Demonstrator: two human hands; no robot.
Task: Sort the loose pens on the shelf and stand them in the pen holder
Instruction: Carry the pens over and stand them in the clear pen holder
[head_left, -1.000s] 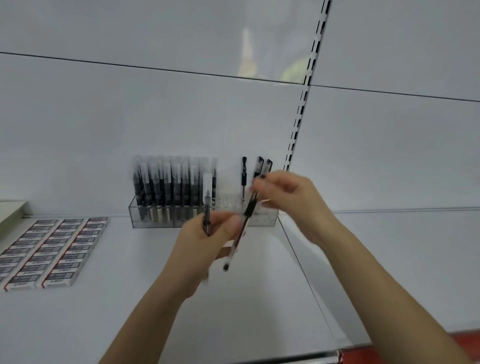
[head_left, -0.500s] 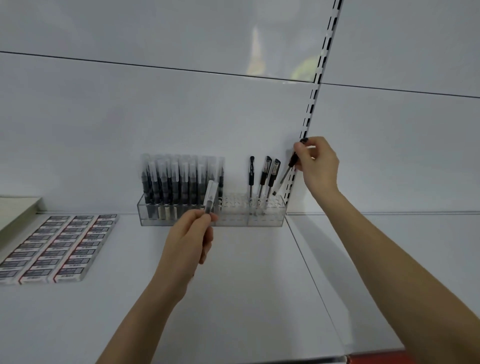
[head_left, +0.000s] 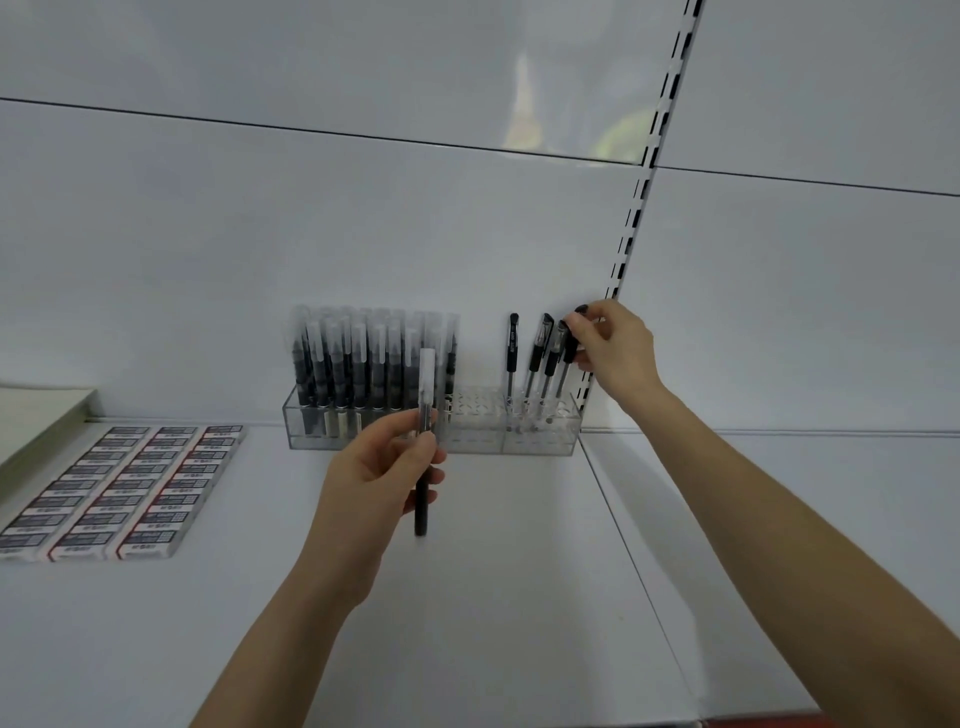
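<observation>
Sorting looks well along, by my reading. The holder's (head_left: 478, 441) left block is packed with frosted pens (head_left: 363, 364), and three black pens (head_left: 535, 358) stand at its right end. The right hand (head_left: 615, 348) pinches a fourth black pen (head_left: 565, 369) by the top, its tip down among the holes just beside those three; I cannot tell whether it is seated. The left hand (head_left: 379, 467) grips a capped pen (head_left: 426, 395) upright in front of the holder, not yet placed. I see no other loose pens on the shelf (head_left: 519, 597), so these two may be the last. The middle holes look free. Eraser boxes (head_left: 119, 493) lie well left, and a slotted rail (head_left: 639, 218) rises behind the right hand. Neither blocks a slot.
</observation>
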